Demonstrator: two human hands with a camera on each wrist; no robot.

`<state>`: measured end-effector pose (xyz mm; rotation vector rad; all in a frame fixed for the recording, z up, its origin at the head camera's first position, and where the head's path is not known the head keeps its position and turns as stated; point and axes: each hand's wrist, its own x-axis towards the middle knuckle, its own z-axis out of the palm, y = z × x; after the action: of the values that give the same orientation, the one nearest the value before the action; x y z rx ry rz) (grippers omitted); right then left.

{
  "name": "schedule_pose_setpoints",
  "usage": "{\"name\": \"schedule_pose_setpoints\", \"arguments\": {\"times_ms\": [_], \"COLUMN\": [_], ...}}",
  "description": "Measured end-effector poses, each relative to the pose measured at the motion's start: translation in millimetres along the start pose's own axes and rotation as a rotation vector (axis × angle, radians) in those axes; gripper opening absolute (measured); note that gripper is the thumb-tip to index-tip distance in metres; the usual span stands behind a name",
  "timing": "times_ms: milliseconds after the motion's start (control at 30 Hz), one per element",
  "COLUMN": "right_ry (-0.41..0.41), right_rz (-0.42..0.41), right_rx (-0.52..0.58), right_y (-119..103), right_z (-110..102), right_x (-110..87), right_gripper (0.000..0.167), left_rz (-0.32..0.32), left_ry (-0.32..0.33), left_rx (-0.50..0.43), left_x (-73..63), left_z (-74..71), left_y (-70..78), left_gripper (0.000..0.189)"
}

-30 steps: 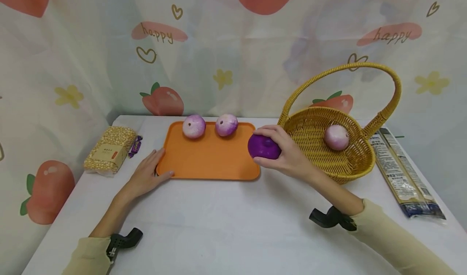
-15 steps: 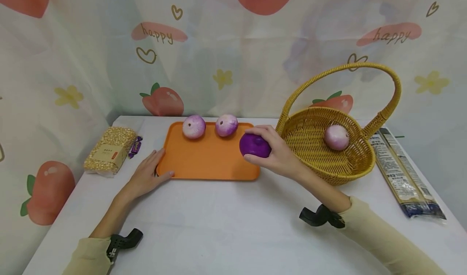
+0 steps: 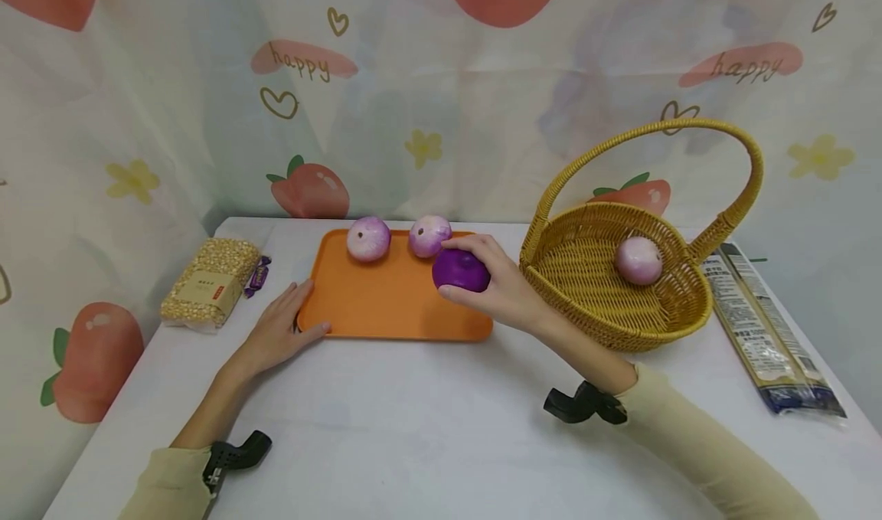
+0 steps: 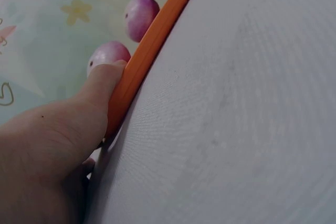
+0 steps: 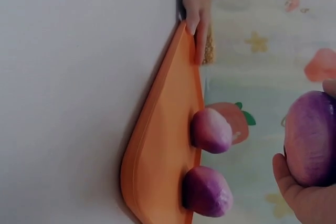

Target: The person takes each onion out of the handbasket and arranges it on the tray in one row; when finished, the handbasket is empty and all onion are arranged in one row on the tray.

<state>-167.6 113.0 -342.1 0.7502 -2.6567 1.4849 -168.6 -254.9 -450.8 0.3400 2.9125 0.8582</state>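
In the head view, my right hand (image 3: 506, 290) holds a deep purple onion (image 3: 458, 271) over the right part of an orange tray (image 3: 372, 305), thumb on the near side and fingers over the far side. The right wrist view shows this onion (image 5: 311, 137) between thumb and fingers, apart from the tray. Two paler onions, a left one (image 3: 368, 239) and a right one (image 3: 429, 236), sit along the tray's back rim. My left hand (image 3: 279, 327) rests at the tray's front left corner, its fingers straight along the left side and its thumb (image 4: 105, 80) at the front rim.
On the right stands a yellow wicker basket (image 3: 592, 282) with a tall handle, one pale onion (image 3: 638, 260) inside. Flat plastic packages (image 3: 772, 336) lie beyond it. Left of the tray are a bag of yellow grains (image 3: 210, 282) and a purple-wrapped candy (image 3: 258, 276).
My right hand has carried the purple onion leftward, from the tray's right edge to over the tray, near the right onion. The left hand has stayed at the tray's corner.
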Motion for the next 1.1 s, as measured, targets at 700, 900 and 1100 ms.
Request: {"name": "schedule_pose_setpoints", "arguments": {"times_ms": [700,900,1100], "right_ry": [-0.096,-0.138,-0.169], "right_rz": [0.050,0.111,0.107], "right_rx": [0.014,-0.001,-0.035], "right_y": [-7.2,-1.9,5.6], "right_z": [35.3,48.0,59.3], "right_x": [35.1,52.3,65.8], "right_gripper": [0.057,0.057,0.060], "left_rz": [0.004,0.005,0.007], "left_ry": [0.002,0.001,-0.002], "left_rx": [0.004,0.005,0.010], "left_x": [0.6,0.7,1.4], "left_z": [1.4,1.3,2.1], "left_y": [-1.4,-1.7,-0.6], "left_gripper": [0.092,0.092,0.091]}}
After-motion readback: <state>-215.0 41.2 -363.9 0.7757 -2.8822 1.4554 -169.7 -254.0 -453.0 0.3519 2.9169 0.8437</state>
